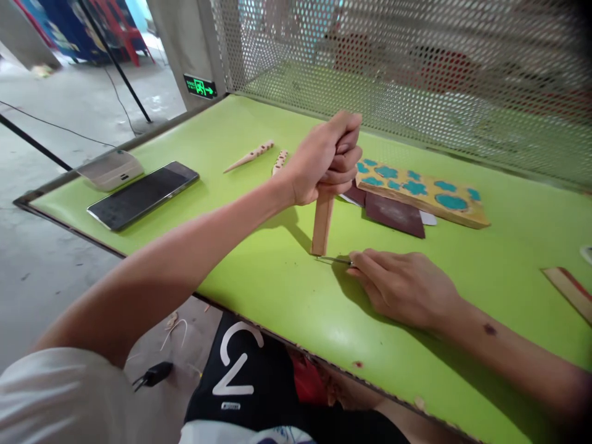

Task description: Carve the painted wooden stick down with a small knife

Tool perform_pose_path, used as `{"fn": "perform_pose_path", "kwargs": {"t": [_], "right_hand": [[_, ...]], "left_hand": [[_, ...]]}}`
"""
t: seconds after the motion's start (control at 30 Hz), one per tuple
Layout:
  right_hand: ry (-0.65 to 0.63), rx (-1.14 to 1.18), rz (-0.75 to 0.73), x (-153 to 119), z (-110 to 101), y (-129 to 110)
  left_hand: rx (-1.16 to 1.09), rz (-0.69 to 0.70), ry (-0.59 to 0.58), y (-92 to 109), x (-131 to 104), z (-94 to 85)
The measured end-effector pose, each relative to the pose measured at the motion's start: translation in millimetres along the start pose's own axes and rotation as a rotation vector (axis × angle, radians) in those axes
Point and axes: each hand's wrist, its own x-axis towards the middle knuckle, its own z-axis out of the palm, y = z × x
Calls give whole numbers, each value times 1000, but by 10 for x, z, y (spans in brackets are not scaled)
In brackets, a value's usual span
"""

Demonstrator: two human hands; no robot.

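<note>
Left hand (326, 157) has its fingers (346, 162) clamped round a wooden stick (322, 225) poking out below them; right hand (404, 287) pinches a thin metal tool (337, 261), tip by the stick's foot. If that grip wobbles, I reckon the tip could skid and scratch the table (268, 290).

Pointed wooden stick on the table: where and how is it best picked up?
Probably pinch the pointed wooden stick across its thicker, dark-spotted end, coming from above: it lies flat on the green table, and its other end tapers thin.
</note>
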Motion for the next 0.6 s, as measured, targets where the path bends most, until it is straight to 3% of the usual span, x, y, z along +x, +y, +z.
{"fn": "perform_pose_path", "kwargs": {"t": [0.17, 0.27, 0.43, 0.6], "right_hand": [[25, -31, 135, 296, 1, -138], [-38, -23, 157, 380, -39, -216], [-202, 10, 104, 192, -113, -186], [-128, 23, 67, 8, -77, -51]], "left_hand": [[113, 71, 111, -36, 7, 93], [179, 88, 117, -21, -8, 103], [200, 99, 84, 4, -35, 78], [153, 97, 87, -32, -6, 100]]}}
